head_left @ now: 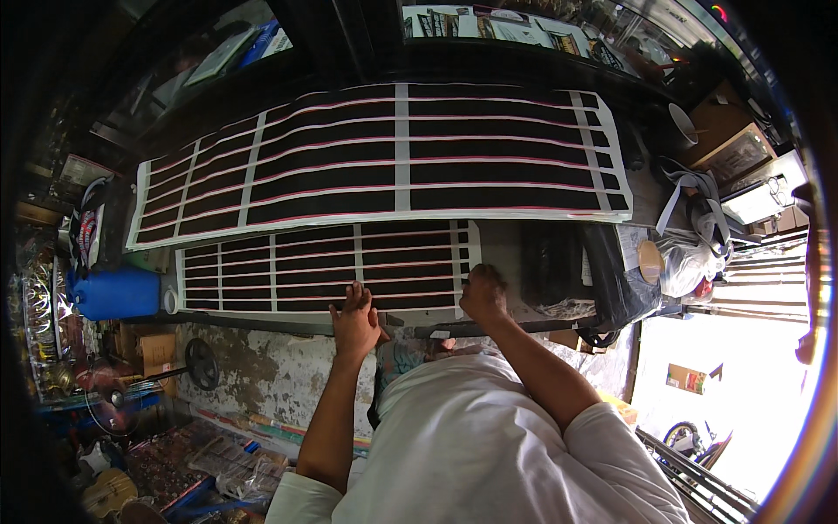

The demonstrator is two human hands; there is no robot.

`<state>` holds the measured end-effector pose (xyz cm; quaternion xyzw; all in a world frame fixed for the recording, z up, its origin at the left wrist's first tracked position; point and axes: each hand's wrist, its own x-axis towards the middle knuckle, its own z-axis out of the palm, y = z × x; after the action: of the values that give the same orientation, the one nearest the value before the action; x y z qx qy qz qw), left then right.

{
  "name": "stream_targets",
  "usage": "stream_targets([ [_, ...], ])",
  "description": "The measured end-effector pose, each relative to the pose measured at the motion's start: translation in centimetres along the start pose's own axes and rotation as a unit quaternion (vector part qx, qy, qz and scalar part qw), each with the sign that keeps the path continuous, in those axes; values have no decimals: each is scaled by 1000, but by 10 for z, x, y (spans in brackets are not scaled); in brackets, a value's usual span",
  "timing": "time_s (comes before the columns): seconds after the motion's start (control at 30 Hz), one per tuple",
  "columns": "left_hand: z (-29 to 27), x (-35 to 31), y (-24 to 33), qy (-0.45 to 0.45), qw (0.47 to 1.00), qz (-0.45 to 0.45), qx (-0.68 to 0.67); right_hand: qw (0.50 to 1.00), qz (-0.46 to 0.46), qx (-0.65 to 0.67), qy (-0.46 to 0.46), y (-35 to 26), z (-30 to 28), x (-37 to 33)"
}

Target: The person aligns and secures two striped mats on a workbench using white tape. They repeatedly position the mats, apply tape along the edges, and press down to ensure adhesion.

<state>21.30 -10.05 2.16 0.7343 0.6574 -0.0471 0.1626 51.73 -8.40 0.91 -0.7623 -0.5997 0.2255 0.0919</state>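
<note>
My left hand [353,325] lies at the near edge of a lower sheet [317,262] with black panels, white gaps and thin red lines. Its fingers point away from me, slightly apart, and the fingertips rest on the sheet. At the sheet's right edge, my right hand [485,294] is closed with its fingers curled; whatever is inside them is hidden. Just beyond, a thick stack of similar black-panelled sheets [401,153] stretches across the table and sits over the far part of the lower sheet.
Black plastic-wrapped bundles [611,266] stand right of my right hand. A blue container [115,293] sits at the far left, near a fan [113,397]. Straps [698,205] and a cup [683,125] are at the right. The table's near edge [436,330] runs just before me.
</note>
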Motion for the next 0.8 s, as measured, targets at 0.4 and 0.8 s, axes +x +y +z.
stream_targets([
  [0.4,0,2,-4,-14,1000,-18,-10,983,40,173,55,10,15,3],
  [0.8,4,0,-6,0,999,-18,-32,985,3,174,20,25,1,2],
])
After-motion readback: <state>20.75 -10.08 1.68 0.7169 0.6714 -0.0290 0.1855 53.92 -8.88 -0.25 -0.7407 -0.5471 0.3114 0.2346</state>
